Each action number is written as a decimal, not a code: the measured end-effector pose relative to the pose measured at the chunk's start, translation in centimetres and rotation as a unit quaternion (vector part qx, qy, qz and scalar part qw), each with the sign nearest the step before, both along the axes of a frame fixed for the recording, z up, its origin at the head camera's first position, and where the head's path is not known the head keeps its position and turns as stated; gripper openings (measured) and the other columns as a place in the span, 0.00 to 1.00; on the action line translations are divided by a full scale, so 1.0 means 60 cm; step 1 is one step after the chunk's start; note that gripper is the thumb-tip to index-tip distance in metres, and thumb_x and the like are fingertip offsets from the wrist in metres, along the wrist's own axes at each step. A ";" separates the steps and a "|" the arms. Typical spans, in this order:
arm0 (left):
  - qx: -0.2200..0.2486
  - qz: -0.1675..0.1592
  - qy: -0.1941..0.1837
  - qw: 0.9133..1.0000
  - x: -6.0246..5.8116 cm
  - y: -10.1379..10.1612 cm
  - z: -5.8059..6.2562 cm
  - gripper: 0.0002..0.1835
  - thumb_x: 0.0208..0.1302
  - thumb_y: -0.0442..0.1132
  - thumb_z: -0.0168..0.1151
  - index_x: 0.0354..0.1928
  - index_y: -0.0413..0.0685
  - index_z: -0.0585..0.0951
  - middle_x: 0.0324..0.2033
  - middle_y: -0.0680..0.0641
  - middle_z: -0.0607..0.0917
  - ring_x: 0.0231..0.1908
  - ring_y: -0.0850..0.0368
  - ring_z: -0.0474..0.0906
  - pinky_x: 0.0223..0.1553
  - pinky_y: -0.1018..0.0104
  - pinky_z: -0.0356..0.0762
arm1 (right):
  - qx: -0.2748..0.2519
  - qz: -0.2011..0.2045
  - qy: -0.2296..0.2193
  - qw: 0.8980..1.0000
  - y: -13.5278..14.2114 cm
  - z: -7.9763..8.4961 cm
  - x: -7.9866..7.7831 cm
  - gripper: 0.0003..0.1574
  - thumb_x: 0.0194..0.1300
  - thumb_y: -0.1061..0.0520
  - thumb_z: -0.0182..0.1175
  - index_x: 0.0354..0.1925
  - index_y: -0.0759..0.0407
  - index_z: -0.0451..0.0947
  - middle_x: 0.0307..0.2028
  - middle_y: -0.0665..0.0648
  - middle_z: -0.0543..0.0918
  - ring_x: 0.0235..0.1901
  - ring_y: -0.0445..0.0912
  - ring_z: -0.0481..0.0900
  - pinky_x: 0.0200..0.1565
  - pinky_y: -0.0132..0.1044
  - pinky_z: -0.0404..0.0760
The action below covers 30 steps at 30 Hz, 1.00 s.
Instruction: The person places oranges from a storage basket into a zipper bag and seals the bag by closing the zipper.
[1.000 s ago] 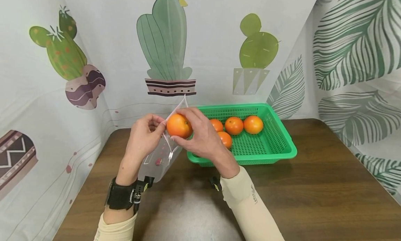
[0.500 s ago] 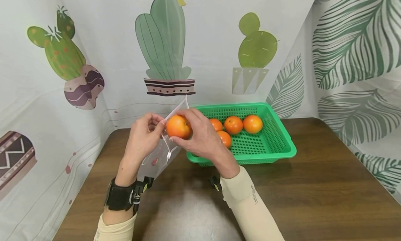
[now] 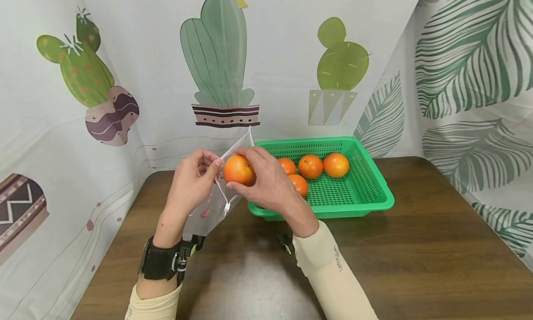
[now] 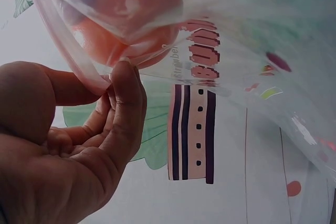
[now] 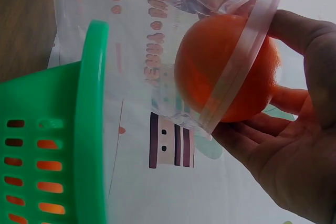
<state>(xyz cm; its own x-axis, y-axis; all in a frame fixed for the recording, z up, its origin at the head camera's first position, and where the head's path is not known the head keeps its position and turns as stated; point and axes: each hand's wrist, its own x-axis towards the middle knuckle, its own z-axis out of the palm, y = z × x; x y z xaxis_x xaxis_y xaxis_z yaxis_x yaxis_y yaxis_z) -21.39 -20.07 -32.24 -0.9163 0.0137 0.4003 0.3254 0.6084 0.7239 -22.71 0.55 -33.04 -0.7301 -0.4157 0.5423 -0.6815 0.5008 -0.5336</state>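
My right hand [image 3: 271, 180] holds an orange [image 3: 237, 170] by its right side, with the thumb and fingers spread round it. The orange is partly inside the mouth of a clear zip bag [image 3: 204, 220] printed with strawberries and pink letters. In the right wrist view, the bag's zip strip [image 5: 236, 74] crosses in front of the orange [image 5: 197, 69]. On the other side, my left hand [image 3: 189, 181] pinches the bag's rim between thumb and fingers, as the left wrist view also shows. A white slider [image 3: 226, 207] hangs at the lower end of the bag's mouth.
Behind and right of my right hand stands a green plastic basket [image 3: 385, 197] with several oranges [image 3: 310, 166] in it. Its left end is near the bag. The brown wooden table [image 3: 424, 246] meets a cloth backdrop [image 3: 287, 56] printed with cacti and leaves.
Both hands keep their holds with hardly any movement. The bag's mouth and slider have shifted slightly, and the orange has turned a little in the bag's opening.
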 end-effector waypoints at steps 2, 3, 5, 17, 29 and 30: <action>0.000 -0.002 0.000 1.000 0.000 0.000 0.000 0.07 0.78 0.37 0.62 0.46 0.40 0.82 0.35 0.42 0.86 0.32 0.51 0.83 0.31 0.71 0.80 | 0.000 0.002 0.001 1.000 0.000 -0.001 0.000 0.40 0.61 0.46 0.79 0.65 0.57 0.77 0.58 0.55 0.81 0.49 0.47 0.79 0.50 0.42 0.84; 0.001 -0.002 0.000 1.000 0.000 0.000 0.000 0.07 0.78 0.37 0.62 0.46 0.39 0.82 0.35 0.42 0.86 0.32 0.51 0.83 0.31 0.71 0.80 | 0.000 0.002 0.002 1.000 0.000 -0.001 -0.001 0.40 0.61 0.46 0.79 0.65 0.57 0.77 0.58 0.55 0.81 0.49 0.47 0.79 0.51 0.42 0.84; 0.003 -0.005 -0.002 1.000 0.001 0.000 0.001 0.07 0.78 0.37 0.62 0.46 0.40 0.81 0.35 0.42 0.87 0.32 0.51 0.83 0.31 0.71 0.80 | 0.001 0.004 0.003 1.000 -0.001 -0.002 -0.002 0.40 0.62 0.46 0.79 0.65 0.58 0.77 0.58 0.55 0.81 0.49 0.47 0.79 0.51 0.42 0.84; 0.006 -0.012 -0.001 1.000 0.001 0.001 0.001 0.08 0.78 0.37 0.62 0.48 0.38 0.81 0.36 0.41 0.86 0.33 0.50 0.83 0.32 0.73 0.82 | 0.013 0.007 0.007 1.000 -0.001 -0.004 -0.003 0.40 0.62 0.47 0.78 0.66 0.59 0.77 0.58 0.56 0.80 0.50 0.48 0.79 0.52 0.41 0.84; 0.007 -0.015 0.000 1.000 0.000 0.002 0.002 0.07 0.79 0.36 0.60 0.48 0.37 0.81 0.36 0.41 0.85 0.33 0.50 0.83 0.32 0.72 0.82 | 0.018 0.016 -0.001 1.000 0.002 -0.003 -0.006 0.37 0.66 0.51 0.74 0.68 0.61 0.76 0.62 0.57 0.79 0.54 0.49 0.79 0.58 0.44 0.82; 0.007 -0.015 0.000 1.000 0.000 0.003 0.002 0.07 0.79 0.36 0.60 0.48 0.37 0.80 0.36 0.41 0.85 0.33 0.50 0.83 0.32 0.72 0.82 | 0.017 0.016 0.002 1.000 0.002 -0.003 -0.007 0.36 0.66 0.52 0.73 0.68 0.61 0.76 0.63 0.57 0.79 0.56 0.50 0.78 0.60 0.44 0.82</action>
